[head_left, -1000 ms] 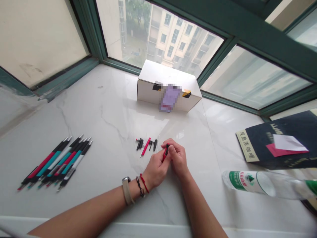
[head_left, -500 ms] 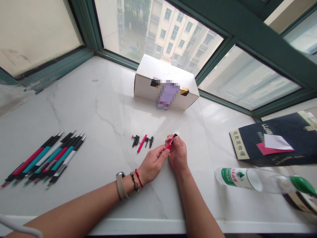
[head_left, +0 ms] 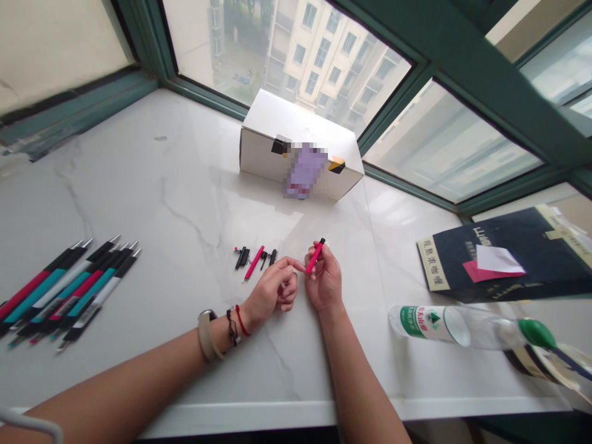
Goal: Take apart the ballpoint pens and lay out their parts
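Note:
My right hand (head_left: 324, 280) is closed around a short red pen barrel (head_left: 316, 256) with a black piece at its upper end, held tilted above the table. Close by on the left, my left hand (head_left: 272, 288) points its index finger at the barrel's lower end, the tip at or against it. Its other fingers are curled loosely, and I see nothing held in them. Beyond my left hand, a red pen part (head_left: 254, 263) lies on the white table (head_left: 194, 246) among small black pen parts (head_left: 241, 258).
Several assembled pens (head_left: 76, 287) lie in a row at the left. A white box (head_left: 263, 151) stands by the window. At the right are a dark paper bag (head_left: 451, 265) and a water bottle (head_left: 432, 324) on its side.
My left hand has let go of the red barrel and stretched its index finger to the lower end. My right hand now holds the barrel alone. The view has shifted slightly.

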Demonstrator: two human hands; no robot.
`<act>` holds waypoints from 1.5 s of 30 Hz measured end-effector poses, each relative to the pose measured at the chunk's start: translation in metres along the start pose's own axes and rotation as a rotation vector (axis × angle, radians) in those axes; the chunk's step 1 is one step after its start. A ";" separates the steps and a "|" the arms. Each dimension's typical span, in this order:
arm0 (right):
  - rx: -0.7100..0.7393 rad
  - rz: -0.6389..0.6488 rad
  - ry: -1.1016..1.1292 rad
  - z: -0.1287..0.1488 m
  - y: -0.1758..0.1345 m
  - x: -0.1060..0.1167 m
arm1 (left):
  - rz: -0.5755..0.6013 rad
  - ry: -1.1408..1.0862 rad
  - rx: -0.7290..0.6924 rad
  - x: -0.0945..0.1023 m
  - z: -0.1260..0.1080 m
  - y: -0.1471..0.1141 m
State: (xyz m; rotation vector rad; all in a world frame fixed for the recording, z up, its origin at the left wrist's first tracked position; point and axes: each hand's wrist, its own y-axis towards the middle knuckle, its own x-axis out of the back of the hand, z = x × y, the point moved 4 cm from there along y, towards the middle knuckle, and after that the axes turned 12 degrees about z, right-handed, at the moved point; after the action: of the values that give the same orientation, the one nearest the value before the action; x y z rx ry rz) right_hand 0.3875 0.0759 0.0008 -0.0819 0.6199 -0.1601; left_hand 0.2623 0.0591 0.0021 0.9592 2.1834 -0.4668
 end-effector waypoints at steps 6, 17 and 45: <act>-0.004 0.044 -0.065 0.006 -0.002 -0.002 | 0.087 -0.379 -0.018 -0.002 -0.012 0.001; 0.051 0.115 -0.360 0.007 -0.012 -0.007 | -0.026 -0.477 -0.163 0.003 -0.024 0.000; 0.076 0.291 -1.283 0.000 -0.033 -0.038 | -0.069 -0.159 -0.312 0.001 -0.017 -0.002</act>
State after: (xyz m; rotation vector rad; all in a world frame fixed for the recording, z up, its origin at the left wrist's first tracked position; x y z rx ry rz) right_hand 0.3528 0.0501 0.0265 -0.0086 -0.6557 0.1612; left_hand 0.2522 0.0683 0.0133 0.6571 2.0716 -0.2154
